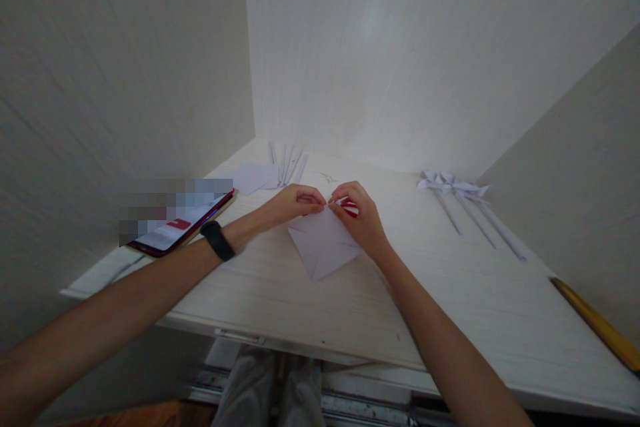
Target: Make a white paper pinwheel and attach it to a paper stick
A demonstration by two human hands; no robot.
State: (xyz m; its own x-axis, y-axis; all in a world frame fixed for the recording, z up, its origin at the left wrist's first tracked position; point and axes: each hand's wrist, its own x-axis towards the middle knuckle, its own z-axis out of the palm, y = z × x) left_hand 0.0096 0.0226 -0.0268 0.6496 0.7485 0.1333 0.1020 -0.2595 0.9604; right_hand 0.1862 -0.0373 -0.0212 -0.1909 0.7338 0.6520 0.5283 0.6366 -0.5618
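Closed in on 3 sides by left wall [125, 67], back wall [400, 80] and right wall [590, 133], all pale, faintly streaked. Brightest at back, around soft glow [370, 20]; duller grey toward both sides. Fitted between with white desk [465, 307], grained on top, reaching up to back wall. Underneath, darkening around metal rails [367, 408]. At lower left, showing orange-brown wood [135, 415], too cropped to tell whether floor or furniture. Lit dimly.

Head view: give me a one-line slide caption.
Left hand and right hand pinch at the far edge of a paper sheet, pinwheel-like pieces on sticks lying to the right.
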